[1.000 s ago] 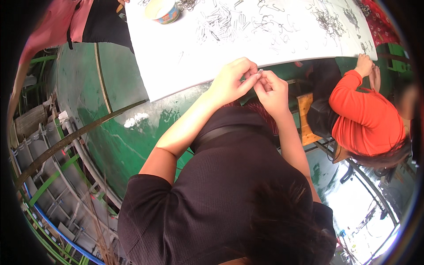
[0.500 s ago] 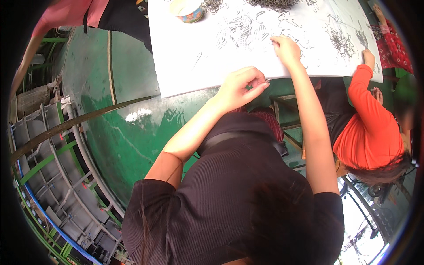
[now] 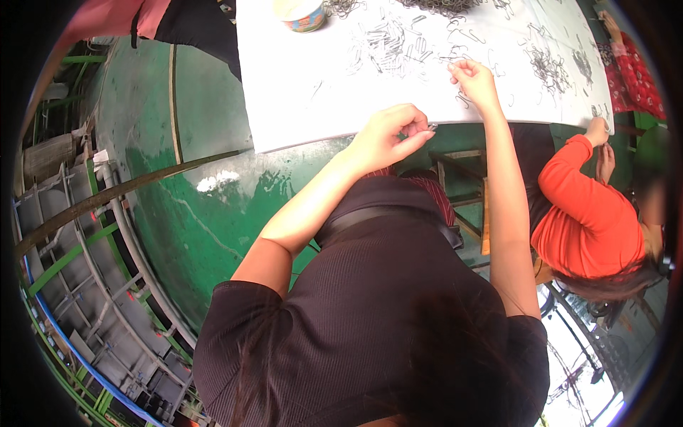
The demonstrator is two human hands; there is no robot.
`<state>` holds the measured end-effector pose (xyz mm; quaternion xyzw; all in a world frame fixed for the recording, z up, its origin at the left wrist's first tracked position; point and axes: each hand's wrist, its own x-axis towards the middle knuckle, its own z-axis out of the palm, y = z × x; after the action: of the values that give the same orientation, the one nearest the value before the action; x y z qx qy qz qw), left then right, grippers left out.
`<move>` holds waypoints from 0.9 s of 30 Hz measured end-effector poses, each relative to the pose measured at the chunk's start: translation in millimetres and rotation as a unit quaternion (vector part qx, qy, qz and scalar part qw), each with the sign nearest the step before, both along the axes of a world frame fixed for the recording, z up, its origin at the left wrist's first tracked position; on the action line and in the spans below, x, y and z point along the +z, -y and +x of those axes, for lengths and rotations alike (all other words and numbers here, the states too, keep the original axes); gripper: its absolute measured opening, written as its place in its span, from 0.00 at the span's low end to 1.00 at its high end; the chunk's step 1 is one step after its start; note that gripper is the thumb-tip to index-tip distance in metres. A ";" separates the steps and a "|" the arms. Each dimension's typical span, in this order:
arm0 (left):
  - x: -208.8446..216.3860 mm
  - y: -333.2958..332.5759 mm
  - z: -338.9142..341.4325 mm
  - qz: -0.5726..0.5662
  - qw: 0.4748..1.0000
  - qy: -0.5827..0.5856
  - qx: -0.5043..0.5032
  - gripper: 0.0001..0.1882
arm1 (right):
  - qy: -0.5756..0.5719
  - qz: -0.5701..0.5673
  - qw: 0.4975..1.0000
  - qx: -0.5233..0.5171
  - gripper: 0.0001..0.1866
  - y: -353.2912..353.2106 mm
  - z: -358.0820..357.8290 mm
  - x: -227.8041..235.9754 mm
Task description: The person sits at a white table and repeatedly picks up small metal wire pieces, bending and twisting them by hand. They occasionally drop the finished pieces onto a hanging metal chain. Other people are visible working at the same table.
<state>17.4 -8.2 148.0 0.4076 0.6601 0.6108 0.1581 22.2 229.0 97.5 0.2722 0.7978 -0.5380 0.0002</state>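
Observation:
My left hand [image 3: 395, 136] is closed at the table's near edge, its thumb and curled fingers pinching a small metal piece [image 3: 432, 127]. Only the tip of that piece shows. Farther in and to the right, my right hand [image 3: 475, 84] hovers over the white tabletop [image 3: 299, 107] with thumb and forefinger pinched. Whatever lies between those fingertips is too small to make out. Dark wire hooks [image 3: 466, 34] are scattered just beyond it. To its left spreads a loose pile of small silvery metal clips [image 3: 390, 46].
A paper tub [image 3: 302, 16] stands at the far left of the table, near a dark heap of hooks [image 3: 445, 6]. More hooks [image 3: 549, 67] lie at the right. A co-worker in an orange sleeve [image 3: 580, 174] sits close on my right; others stand at far left and far right.
My right hand has drawn slightly right and toward me, away from the silvery pile. My left hand stays nearly in place. The orange-sleeved co-worker's hand has moved down to the table edge.

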 end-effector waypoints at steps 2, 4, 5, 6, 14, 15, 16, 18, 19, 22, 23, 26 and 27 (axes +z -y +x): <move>-1.0 -1.8 -0.2 0.002 1.000 0.007 -0.003 0.05 | -0.021 -0.145 0.988 -0.057 0.07 1.8 13.4 -1.9; -1.2 -2.8 -0.1 -0.002 1.000 0.011 -0.003 0.05 | -0.058 -0.256 0.961 -0.084 0.06 6.8 25.5 -4.0; -0.1 -3.6 0.1 -0.005 1.000 0.011 -0.004 0.05 | -0.085 -0.293 0.949 -0.084 0.06 10.4 32.2 -3.3; 0.6 -4.7 0.3 -0.009 1.000 0.011 -0.008 0.05 | -0.114 -0.331 0.933 -0.087 0.05 14.7 40.7 -1.7; -4.3 -4.7 -1.2 -0.011 1.000 0.015 -0.005 0.05 | -0.139 -0.192 0.971 0.019 0.05 42.4 68.0 43.7; -3.8 -5.7 -1.1 -0.013 1.000 0.011 -0.004 0.05 | -0.127 -0.145 0.981 0.024 0.06 38.3 64.5 41.1; -3.5 -7.8 -0.9 -0.012 1.000 0.007 -0.010 0.05 | -0.090 -0.107 0.990 0.015 0.07 30.6 60.7 30.6; -4.0 -10.8 -0.5 -0.011 1.000 0.000 -0.018 0.05 | -0.013 -0.032 0.999 -0.001 0.10 13.4 49.7 -5.2; -3.7 -11.2 -0.1 -0.011 1.000 -0.002 -0.024 0.05 | -0.004 0.046 0.999 0.009 0.11 11.0 45.7 -14.7; -3.1 -8.6 2.2 -0.012 0.999 -0.001 -0.030 0.05 | -0.014 0.239 0.970 0.033 0.13 12.5 32.3 -25.3; -2.1 -7.3 3.2 -0.011 1.000 0.002 -0.028 0.05 | -0.043 0.277 0.959 0.032 0.13 15.8 26.9 -26.0; -3.7 -3.3 4.2 -0.009 1.000 0.010 -0.020 0.05 | -0.082 0.316 0.943 0.071 0.13 28.0 0.9 -19.8; -4.4 -3.2 5.2 -0.007 1.000 0.012 -0.019 0.05 | -0.086 0.317 0.940 0.090 0.13 30.8 -8.1 -19.2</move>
<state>22.6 -4.9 143.6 0.4111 0.6546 0.6082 0.1804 14.2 198.2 78.3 0.1379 0.9452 -0.2760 -0.1069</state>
